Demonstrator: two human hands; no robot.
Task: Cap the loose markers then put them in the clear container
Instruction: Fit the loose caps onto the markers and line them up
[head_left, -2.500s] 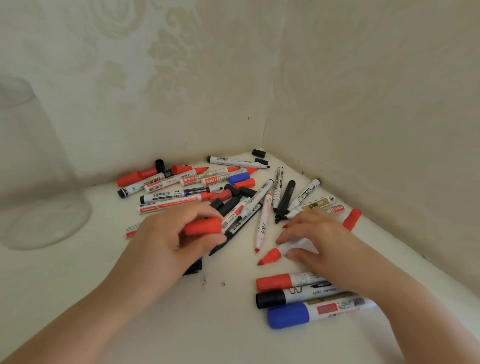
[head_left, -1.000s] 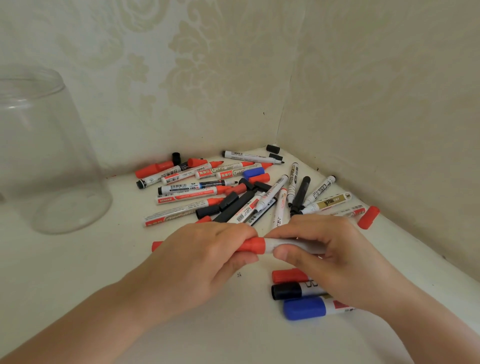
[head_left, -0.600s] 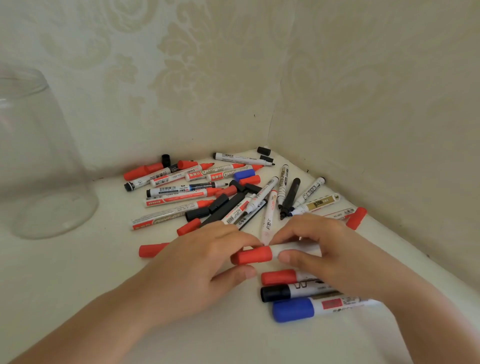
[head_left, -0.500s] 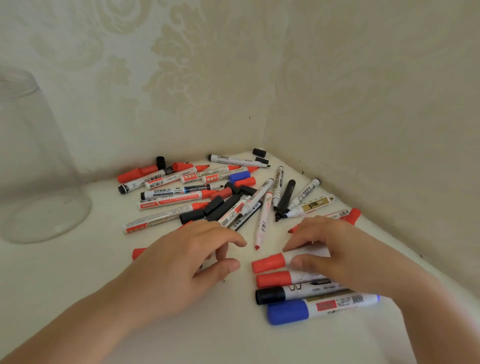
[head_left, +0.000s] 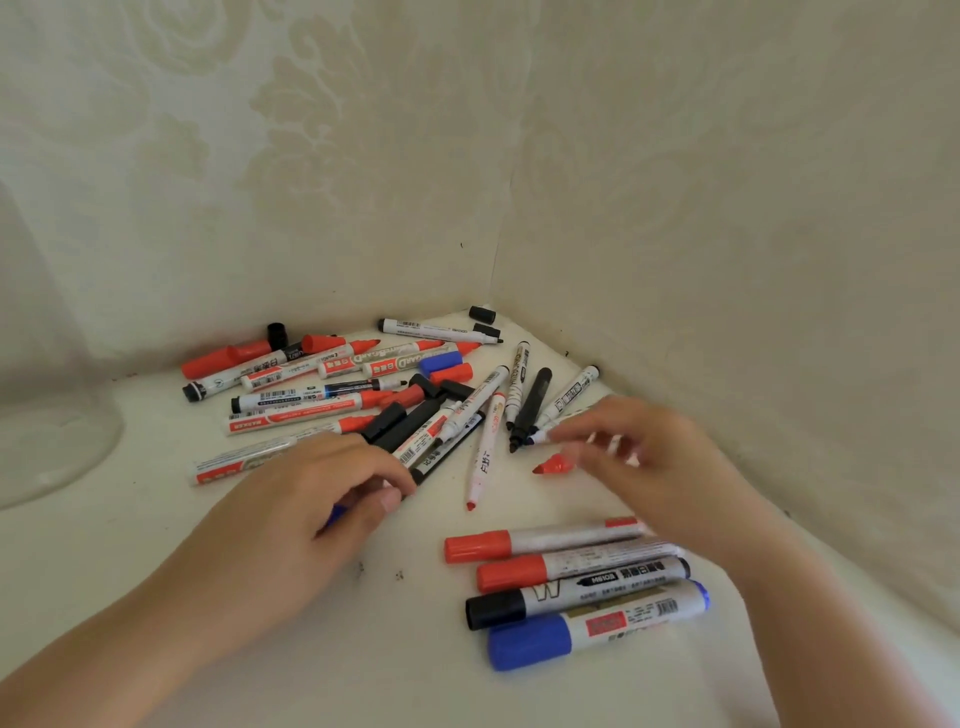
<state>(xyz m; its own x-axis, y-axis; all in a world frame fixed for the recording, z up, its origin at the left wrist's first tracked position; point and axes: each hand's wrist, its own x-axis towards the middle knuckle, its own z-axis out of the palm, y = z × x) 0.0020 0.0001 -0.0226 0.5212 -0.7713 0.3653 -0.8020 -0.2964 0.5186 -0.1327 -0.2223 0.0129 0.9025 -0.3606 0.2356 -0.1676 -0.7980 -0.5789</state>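
Note:
A heap of loose markers (head_left: 395, 410) and caps fills the corner of the white surface. Beside it lies an uncapped red marker (head_left: 551, 464), its tip pointing left. My right hand (head_left: 654, 462), blurred, reaches over its barrel with fingers spread. My left hand (head_left: 317, 509) rests at the heap's near edge with fingers curled and thumb against the fingertips. A small blue piece (head_left: 336, 514), apparently a cap, shows inside its grip. Several capped markers lie in a row in front: two red (head_left: 478, 546), a black (head_left: 494, 611) and a blue (head_left: 527, 642). The clear container (head_left: 52, 441) stands at the far left.
Patterned walls (head_left: 675, 208) meet in a corner just behind the heap. Loose black caps (head_left: 482, 313) sit in that corner, and a red cap (head_left: 322, 343) and a blue cap (head_left: 440, 362) lie among the markers.
Both hands pressed a red cap onto a marker, and my right hand laid it beside the capped row. My left hand then closed at the heap's edge; my right moved up to the uncapped red marker.

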